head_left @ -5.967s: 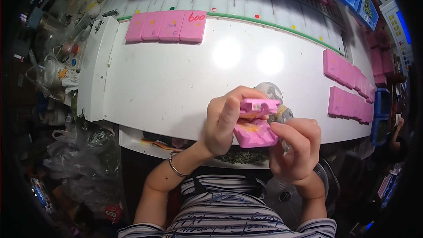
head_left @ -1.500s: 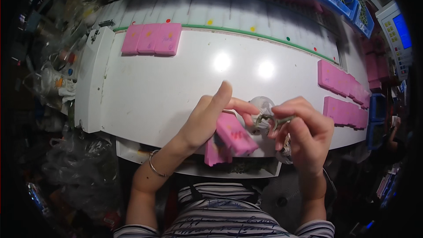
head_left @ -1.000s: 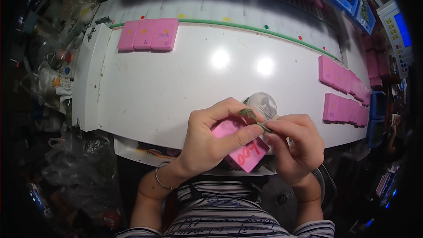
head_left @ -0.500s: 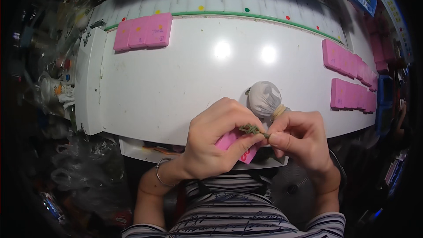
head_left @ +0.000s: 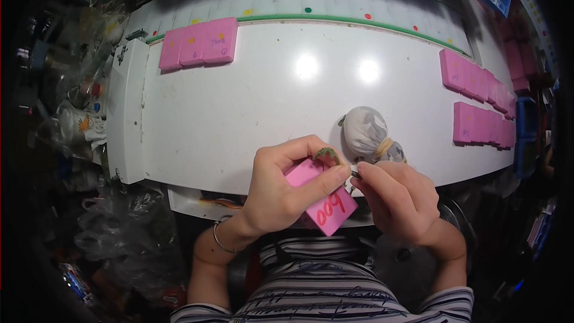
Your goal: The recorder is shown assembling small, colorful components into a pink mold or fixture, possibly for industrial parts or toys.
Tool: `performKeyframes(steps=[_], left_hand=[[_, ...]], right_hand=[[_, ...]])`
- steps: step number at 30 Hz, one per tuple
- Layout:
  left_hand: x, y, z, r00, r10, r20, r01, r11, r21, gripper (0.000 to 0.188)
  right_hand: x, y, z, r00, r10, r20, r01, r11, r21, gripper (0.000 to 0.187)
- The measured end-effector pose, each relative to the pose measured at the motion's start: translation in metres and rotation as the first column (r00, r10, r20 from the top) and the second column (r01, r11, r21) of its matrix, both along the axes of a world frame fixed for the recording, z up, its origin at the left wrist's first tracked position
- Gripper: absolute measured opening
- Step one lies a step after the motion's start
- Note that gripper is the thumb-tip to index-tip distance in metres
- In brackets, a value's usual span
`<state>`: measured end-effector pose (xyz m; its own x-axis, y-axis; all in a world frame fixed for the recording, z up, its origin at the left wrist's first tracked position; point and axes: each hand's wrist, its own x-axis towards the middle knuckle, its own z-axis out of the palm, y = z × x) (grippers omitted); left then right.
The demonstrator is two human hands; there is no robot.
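My left hand point(head_left: 272, 194) is closed over the front edge of the white table. Held in it is a pink block point(head_left: 329, 212) with red handwriting on its face. Between its thumb and forefinger sits a small rounded green piece point(head_left: 326, 156) with a reddish patch. My right hand point(head_left: 402, 200) is closed in a pinch right beside the left thumb, on a small dark thin tip point(head_left: 356, 174), most of it hidden by the fingers. Just beyond the hands lies a whitish cloth bundle point(head_left: 363, 130), bound with a tan band point(head_left: 384, 148).
Pink blocks point(head_left: 220, 42) stand at the table's far left, and two rows of pink blocks point(head_left: 466, 122) line its right side. A green strip point(head_left: 341, 21) edges the white table point(head_left: 251, 101) at the back. Clear plastic bags point(head_left: 119, 233) hang at the left; an open drawer point(head_left: 185, 202) is below.
The green piece has turned from a flat patterned side to a rounded one. My right hand has rolled knuckles-up, and more of the pink block shows below the left thumb.
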<state>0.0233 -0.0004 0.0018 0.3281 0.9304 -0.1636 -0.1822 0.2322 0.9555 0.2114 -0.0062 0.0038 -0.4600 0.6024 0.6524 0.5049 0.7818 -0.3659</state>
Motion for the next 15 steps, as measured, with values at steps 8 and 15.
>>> performKeyframes(steps=[8, 15], left_hand=[[0.004, 0.000, 0.003, 1.000, -0.019, -0.014, 0.020, 0.999, 0.025, 0.006], [0.002, 0.006, -0.002, 0.989, 0.028, -0.144, 0.039, 0.897, 0.441, 0.014]], right_hand=[[-0.004, -0.003, 0.017, 0.997, -0.081, -0.011, 0.076, 0.973, -0.219, 0.024], [0.014, 0.009, 0.023, 0.660, -0.490, -0.569, -0.733, -0.254, -0.631, 0.014]])
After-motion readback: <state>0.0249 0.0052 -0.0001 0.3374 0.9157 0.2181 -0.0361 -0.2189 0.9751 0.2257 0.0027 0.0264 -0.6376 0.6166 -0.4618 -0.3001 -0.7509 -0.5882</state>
